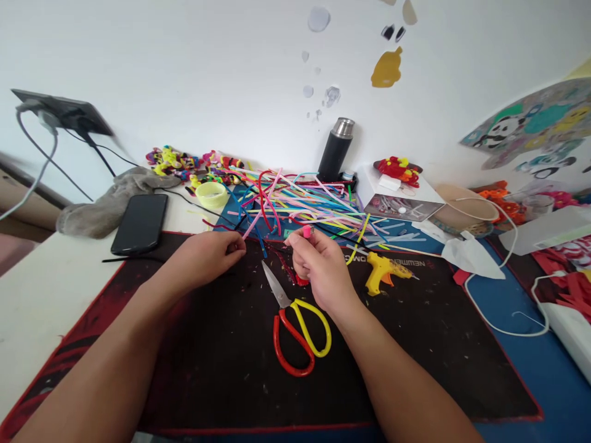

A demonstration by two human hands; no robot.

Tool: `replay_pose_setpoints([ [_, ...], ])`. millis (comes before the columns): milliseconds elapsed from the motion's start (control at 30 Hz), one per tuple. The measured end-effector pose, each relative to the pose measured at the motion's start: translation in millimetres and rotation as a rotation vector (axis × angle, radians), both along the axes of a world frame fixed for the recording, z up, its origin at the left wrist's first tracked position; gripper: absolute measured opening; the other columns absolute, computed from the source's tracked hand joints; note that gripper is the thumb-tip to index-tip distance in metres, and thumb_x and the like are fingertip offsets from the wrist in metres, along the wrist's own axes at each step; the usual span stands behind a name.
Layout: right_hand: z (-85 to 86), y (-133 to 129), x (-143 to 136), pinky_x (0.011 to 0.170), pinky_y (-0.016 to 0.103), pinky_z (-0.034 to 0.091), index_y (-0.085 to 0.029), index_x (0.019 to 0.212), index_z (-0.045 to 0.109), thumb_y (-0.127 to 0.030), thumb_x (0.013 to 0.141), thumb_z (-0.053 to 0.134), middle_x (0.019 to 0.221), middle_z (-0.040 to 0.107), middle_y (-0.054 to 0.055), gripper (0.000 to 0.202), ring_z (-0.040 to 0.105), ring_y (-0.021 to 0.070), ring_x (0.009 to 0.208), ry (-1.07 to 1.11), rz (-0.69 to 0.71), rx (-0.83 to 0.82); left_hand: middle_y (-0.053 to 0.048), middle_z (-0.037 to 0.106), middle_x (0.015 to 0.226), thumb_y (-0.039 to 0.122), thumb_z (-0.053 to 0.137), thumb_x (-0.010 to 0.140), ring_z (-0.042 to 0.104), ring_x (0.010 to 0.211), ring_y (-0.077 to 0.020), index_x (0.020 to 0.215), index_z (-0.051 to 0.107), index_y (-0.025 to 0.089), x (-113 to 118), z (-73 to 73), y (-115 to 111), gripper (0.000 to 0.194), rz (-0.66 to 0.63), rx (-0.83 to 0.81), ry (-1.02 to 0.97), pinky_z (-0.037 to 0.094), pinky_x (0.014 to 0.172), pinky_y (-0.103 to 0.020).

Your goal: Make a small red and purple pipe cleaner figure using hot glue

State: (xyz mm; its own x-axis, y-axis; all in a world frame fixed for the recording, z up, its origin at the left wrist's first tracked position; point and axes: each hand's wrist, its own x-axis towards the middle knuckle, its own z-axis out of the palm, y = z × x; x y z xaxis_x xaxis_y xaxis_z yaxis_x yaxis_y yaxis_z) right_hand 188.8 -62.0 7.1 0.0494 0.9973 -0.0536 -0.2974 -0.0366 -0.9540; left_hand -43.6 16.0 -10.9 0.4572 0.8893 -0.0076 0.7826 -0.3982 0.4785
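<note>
Black phone (140, 224) seen far L, laid flat. L hand (220, 253): fingers curled, tips drawn together, any hold can't be told; pipe-cleaner pile (300, 200) just beyond. Btwn forearms, red-&-yellow-handled scissors (293, 320) laid on dark mat (221, 369). R hand (321, 264): fingers curled, small pink pc. (306, 231) pinched at fingertips, held above mat. Yellow glue gun (385, 272) laid just R of hand.

"What sort of room is this?"
"Looks like a home craft corner: pipe cleaners (300, 200), glue gun (385, 271) and scissors (281, 296) on the tabletop (41, 295), panda sticker (504, 129) on the wall (184, 74)."
</note>
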Motion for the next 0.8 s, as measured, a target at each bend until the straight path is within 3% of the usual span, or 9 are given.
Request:
replay_pose_setpoints([
  [533,-1.2,-1.8,-1.7,0.046,0.027,0.020,-0.023,0.084,0.068,-0.054,0.087,0.086,0.061,0.037,-0.009,0.036,0.027,0.0082,0.049,-0.053,0.051,-0.009,-0.004,0.081,0.082,0.036,0.061,0.091,0.071,0.070,-0.0280,0.093,0.081,0.030,-4.8,-10.8,4.3,0.021,-0.045,0.017,0.159,0.043,0.066,-0.035],
  [800,-2.5,-2.6,-2.6,0.046,0.026,0.022,-0.022,0.083,0.067,-0.048,0.088,0.084,0.058,0.036,-0.011,0.031,0.030,0.0081,0.049,-0.095,0.039,-0.008,-0.004,0.087,0.090,0.039,0.053,0.098,0.078,0.082,-0.0286,0.106,0.086,0.029,-2.2,5.3,2.5,0.035,-0.047,-0.075,0.279,0.050,0.076,-0.035],
])
